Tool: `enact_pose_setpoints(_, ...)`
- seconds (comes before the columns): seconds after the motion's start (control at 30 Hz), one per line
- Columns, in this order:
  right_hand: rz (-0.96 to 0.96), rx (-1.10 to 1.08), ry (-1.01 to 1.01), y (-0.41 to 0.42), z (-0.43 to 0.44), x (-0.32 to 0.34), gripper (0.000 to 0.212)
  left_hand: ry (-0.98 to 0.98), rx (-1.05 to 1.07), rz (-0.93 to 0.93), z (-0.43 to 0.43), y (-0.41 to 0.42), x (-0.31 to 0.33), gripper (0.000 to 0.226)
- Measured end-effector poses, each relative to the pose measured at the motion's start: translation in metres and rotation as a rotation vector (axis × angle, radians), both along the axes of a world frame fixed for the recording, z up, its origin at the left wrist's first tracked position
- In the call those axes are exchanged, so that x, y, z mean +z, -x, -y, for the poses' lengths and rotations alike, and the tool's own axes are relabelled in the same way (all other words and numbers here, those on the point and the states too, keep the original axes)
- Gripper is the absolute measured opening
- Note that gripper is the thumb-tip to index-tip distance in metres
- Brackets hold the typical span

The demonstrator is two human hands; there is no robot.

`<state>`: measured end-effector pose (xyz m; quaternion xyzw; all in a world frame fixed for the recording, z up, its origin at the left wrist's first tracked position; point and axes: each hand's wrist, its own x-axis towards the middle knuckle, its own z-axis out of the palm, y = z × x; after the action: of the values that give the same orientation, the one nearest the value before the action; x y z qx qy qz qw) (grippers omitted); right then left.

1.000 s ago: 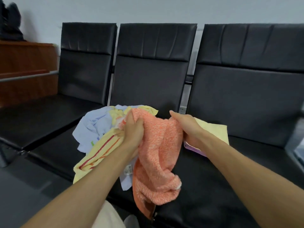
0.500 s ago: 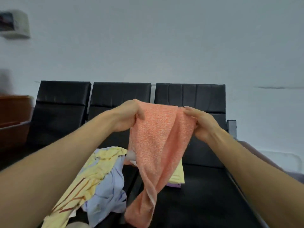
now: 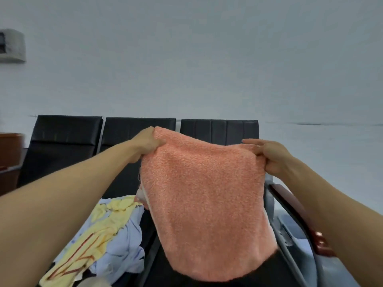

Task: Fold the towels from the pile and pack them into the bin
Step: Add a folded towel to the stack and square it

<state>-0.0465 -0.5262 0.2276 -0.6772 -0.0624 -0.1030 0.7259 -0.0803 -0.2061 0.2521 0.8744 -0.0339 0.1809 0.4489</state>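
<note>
The orange towel (image 3: 205,199), seemingly soft, light and limp, hangs by its top corners, likely the best holds, pinched by left grip (image 3: 148,145) and right grip (image 3: 267,156).

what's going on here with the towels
A person holds an orange towel up in the air, spread out: the left hand grips one top corner, the right hand pinches the other. It hangs unfolded in front of black seats. A pile of yellow and light blue towels lies on a seat below.
</note>
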Motion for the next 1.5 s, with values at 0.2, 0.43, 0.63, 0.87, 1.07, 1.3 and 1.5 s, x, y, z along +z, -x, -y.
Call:
enact_pose_setpoints(0.2,0.011,-0.058,-0.142,0.003,-0.006,0.001,0.019,0.263,0.007,-0.229,-0.002,0.003,0.003,0.057)
enact_pose_setpoints(0.43,-0.003,-0.109,-0.026,-0.004,0.002,0.000,0.032,0.231,-0.313,-0.380,-0.013,0.016,0.011,0.078)
enact_pose_setpoints(0.63,0.052,-0.298,-0.054,0.001,0.002,0.005,0.050,0.007,-0.141,-0.294,-0.014,0.017,0.011,0.056)
enact_pose_setpoints(0.87,0.103,-0.396,-0.049,0.000,0.002,0.006,0.051,0.479,0.134,-0.152,-0.018,-0.001,-0.001,0.044)
enact_pose_setpoints(1.07,0.125,-0.336,-0.037,0.006,0.008,0.000,0.039,1.093,-0.031,-0.227,-0.016,0.002,0.005,0.016)
enact_pose_setpoints(1.3,0.216,-0.432,0.208,0.009,0.019,-0.007,0.027,0.250,0.185,0.174,-0.013,0.001,0.002,0.027)
enact_pose_setpoints(1.5,0.233,-0.408,0.552,0.008,0.020,-0.006,0.028,-0.241,0.287,0.272,-0.012,0.002,-0.010,0.016)
